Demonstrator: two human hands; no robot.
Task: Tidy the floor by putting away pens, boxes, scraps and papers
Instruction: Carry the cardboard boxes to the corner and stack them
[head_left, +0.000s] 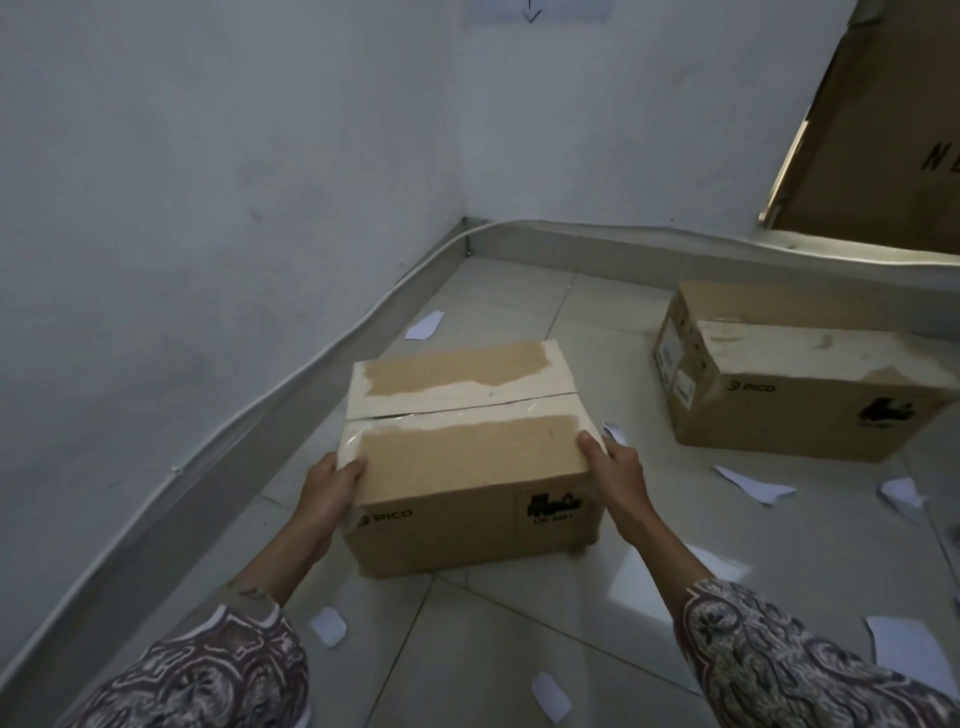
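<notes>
Reaching forward, left hand (332, 486) and right hand (613, 467) grip the cardboard box (462, 457) by its near corners, seemingly lifted.

Taped brown box (467, 462) sits upright near the wall corner.
A second box (795, 379) lies right of it; white paper scraps (753, 483) dot the floor tiles.

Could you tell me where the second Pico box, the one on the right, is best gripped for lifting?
Probably at its two short ends, one hand each, coming from above. The second Pico box lies flat, too wide for one hand. The left hand and right hand hold the near box so.
</notes>
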